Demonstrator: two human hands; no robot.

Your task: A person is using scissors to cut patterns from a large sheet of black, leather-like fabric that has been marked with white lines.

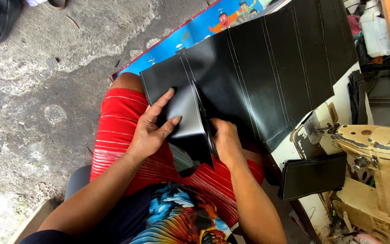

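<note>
I'm watching from the head cam. Landmark is the big black leatherette sheet w/ thin white chalk lines, spread across the lap and up toward the beige sewing machine.

Left hand rests at the sheet's near-left corner, fingers spread flat on the strip there, thumb pressing; open palm, pinning rather than gripping. Right hand is just beside it, at the sheet's near edge, curled closed; it seems to grip a cutting tool, prob scissors, but the tool is mostly hidden by the fold, so I can't tell for sure.

Progress, my read: a slit runs up from the near edge between the two hands, so the left strip is partly parted from the sheet, approx half way along its line. Several more chalk lines to the right of the slit look uncut, so most of the sheet is left to do.

Right of the sheet, below its far corner, a stack of black cut pieces lies on the surface by the machine. Under the sheet: red striped shorts; left of that, bare concrete floor.
</note>
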